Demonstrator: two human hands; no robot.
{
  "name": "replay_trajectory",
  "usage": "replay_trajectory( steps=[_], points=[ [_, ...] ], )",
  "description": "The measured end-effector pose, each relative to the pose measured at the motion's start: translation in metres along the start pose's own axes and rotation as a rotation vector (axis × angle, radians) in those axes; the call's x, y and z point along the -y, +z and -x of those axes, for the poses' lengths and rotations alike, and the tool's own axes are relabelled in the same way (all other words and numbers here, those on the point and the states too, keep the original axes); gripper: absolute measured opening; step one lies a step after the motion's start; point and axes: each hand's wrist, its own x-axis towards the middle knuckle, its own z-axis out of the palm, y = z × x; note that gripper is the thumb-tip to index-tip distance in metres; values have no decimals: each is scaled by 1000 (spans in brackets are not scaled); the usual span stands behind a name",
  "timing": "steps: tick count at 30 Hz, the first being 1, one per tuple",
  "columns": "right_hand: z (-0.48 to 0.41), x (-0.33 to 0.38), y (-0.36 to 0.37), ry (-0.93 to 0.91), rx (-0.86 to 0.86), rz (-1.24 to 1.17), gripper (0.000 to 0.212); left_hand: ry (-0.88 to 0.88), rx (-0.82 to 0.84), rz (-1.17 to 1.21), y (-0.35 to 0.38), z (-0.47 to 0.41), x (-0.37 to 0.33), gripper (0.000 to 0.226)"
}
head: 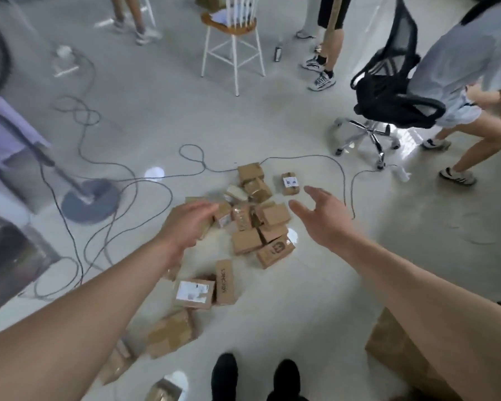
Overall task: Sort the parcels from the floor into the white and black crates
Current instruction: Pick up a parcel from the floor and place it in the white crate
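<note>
While brown cardboard parcels (255, 224) lie heaped on the pale floor (315, 299), a person reaches both bare arms out over them. The left hand (185, 227), fingers loosely spread and slightly blurred, hangs above the left edge of the heap with nothing in it; whether it touches a box beneath cannot be told. The right hand (324, 215) is wide open, thumb apart from the fingers, palm turned inward, empty and clear of the boxes, just right of the heap. One small parcel with a white label (289, 183) sits apart at the far side, near the right fingertips. Closer in, a box bearing a white shipping label (194, 293) lies touching a box with printed lettering (224, 282), and a taped box (171, 334) rests below them. Black shoes (252, 377) show at the bottom edge. A large cardboard box (402, 354) is partly hidden under the right forearm. Dark cables (99, 180) loop across the floor past a round stand base (91, 201) at left. Beyond the heap stand a white stool (232, 44) and a black office chair (388, 94), with other people's legs around them. No crates are in view.
</note>
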Motion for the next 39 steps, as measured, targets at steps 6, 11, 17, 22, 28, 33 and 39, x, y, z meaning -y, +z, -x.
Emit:
replay_trajectory(
  steps=[6, 11, 17, 22, 28, 33, 39],
  points=[
    [-39, 79, 55, -131, 157, 21, 46, -39, -172, 97, -74, 2, 21, 3],
    [-67, 118, 92, -292, 261, 81, 44, -140, -375, 221, -113, 10, 41, 28],
    [-89, 162, 123, -437, 399, 87, 59, -227, -561, 335, -149, 23, 70, 16],
    [-96, 182, 160, -492, 493, 119, 67, -258, -630, 389, -156, 26, 97, 17],
    [-96, 183, 212, -482, 569, 144, 65, -342, -593, 445, -164, 7, 143, 59],
    [-95, 170, 255, -343, 579, 105, 60, -391, -525, 446, -175, -24, 183, 100],
    [-104, 131, 334, -174, 573, 145, 71, -451, -424, 371, -185, -82, 246, 74]
  ],
)
